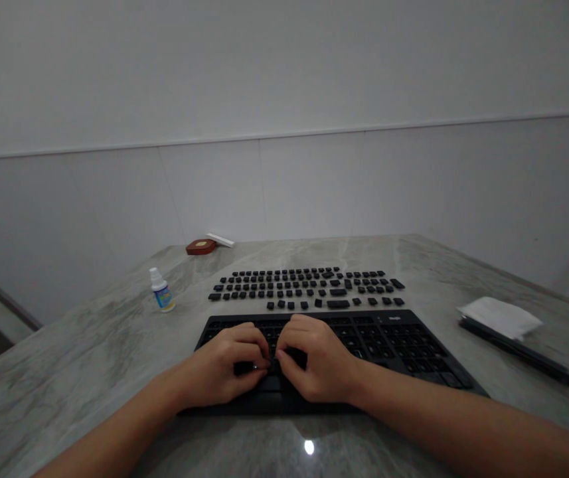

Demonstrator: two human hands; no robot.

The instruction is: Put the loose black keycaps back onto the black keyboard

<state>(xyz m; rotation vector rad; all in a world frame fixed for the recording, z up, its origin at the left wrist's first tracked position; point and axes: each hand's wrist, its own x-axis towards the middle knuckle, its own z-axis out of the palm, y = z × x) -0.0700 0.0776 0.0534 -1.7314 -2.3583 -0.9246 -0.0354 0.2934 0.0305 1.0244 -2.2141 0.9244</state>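
Has the black keyboard (pixel 371 342) directly beneath both hands, flat on the grey marbled table (pixel 89 372). Bends the left hand (pixel 237 362) over the keyboard's left half, with thumb and index finger curled in toward each other; cannot tell whether gripping anything between the tips. Curves the right hand (pixel 311 358) just beside it, likewise with bent fingers, thumb and fingertips near the left hand's; cannot tell of a grip there either. Covers many of the letter keys with the two hands and shows the number pad to the right of the right hand. Runs crosswise along the keyboard's long axis, left to right, with one long edge toward the body and a pale logo by the far one. Shows loose black keycaps (pixel 307 284) just beyond that far edge, in rows roughly parallel to the same axis.
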